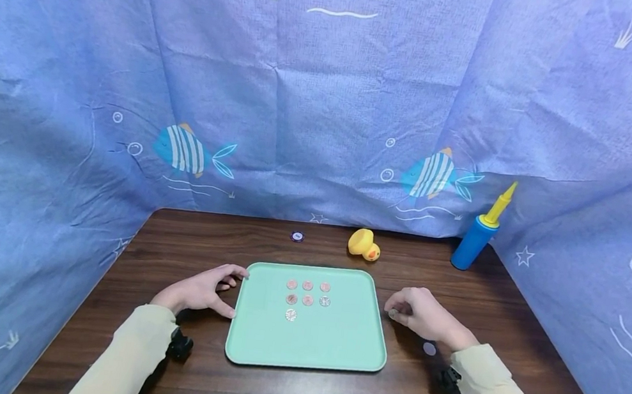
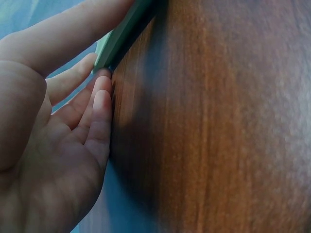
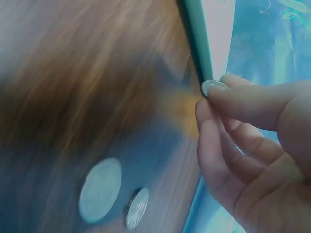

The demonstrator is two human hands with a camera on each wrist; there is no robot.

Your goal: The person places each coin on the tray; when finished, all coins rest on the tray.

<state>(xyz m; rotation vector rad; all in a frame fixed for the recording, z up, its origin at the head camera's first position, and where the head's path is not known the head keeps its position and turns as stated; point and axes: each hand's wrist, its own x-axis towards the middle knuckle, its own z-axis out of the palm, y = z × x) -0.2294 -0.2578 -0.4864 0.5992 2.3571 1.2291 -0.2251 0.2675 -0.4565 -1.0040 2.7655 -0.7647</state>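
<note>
A mint-green tray [image 1: 335, 347] lies on the table, with several coins on it in short rows. Most are copper-coloured, such as the coin [image 1: 308, 300] in the middle row; the lowest coin [image 1: 291, 314] is silvery. At the tray's left edge, my left hand [image 1: 205, 289] touches the rim with spread, gently bent fingers. Just right of the tray, my right hand [image 1: 422, 312] pinches a silver coin [image 3: 214, 86] between thumb and fingers. Two more coins are on the table by that wrist, a larger coin [image 3: 100, 190] and a smaller coin [image 3: 137, 208].
Behind the tray are a dark poker chip [image 1: 297, 237] and a yellow rubber duck [image 1: 363, 244] tipped over. A blue and yellow hand pump [image 1: 476, 236] stands in the back right corner. Blue fish-print cloth [image 1: 325, 108] encloses the wooden table [image 1: 196, 236] at the back and sides.
</note>
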